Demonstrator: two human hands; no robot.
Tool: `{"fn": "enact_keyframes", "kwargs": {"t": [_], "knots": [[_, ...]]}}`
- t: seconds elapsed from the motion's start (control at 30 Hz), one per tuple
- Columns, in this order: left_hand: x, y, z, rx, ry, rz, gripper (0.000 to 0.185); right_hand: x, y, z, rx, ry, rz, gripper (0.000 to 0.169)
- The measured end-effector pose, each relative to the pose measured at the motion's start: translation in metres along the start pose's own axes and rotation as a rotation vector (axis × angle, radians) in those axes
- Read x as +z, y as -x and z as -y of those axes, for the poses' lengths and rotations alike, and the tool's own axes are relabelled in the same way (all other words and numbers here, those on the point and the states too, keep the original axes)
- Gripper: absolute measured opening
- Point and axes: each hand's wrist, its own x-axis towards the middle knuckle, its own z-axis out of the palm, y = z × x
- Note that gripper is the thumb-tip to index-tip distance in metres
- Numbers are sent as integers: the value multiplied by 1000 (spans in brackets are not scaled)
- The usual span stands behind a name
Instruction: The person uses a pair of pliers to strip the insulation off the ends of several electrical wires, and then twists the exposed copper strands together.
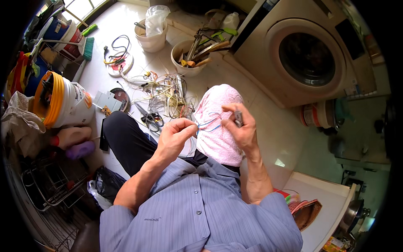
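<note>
My left hand (176, 134) is closed in a pinch on thin blue wires (207, 122), whose strands loop out toward the right. In my right hand (244, 129) is a small grey tool (238, 118), mostly covered by the palm and fingers; its exact kind is unclear. The right thumb is close to the far end of the blue strands, and I cannot tell whether it touches them. Both hands are over a pink towel (217, 148) draped on my right knee. Past the left hand, scissors (148, 116) rest on the floor beside a tangle of cables and wires (170, 91).
A tub of hand tools (183, 70) and a white bucket with a plastic bag (152, 41) stand ahead. On the left are a white bucket with an orange rim (74, 100) and a broom (87, 47). A front-loading washing machine (274, 91) is at right.
</note>
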Motion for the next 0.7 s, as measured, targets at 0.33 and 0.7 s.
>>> {"fn": "enact_keyframes", "kwargs": {"t": [0.33,0.7], "knots": [[4,-3,-2,0,58,34,17,7,14,-10,90,-66,105,9],[18,-7,-13,353,-618,86,12,16,13,-16,-102,61,53,11]]}}
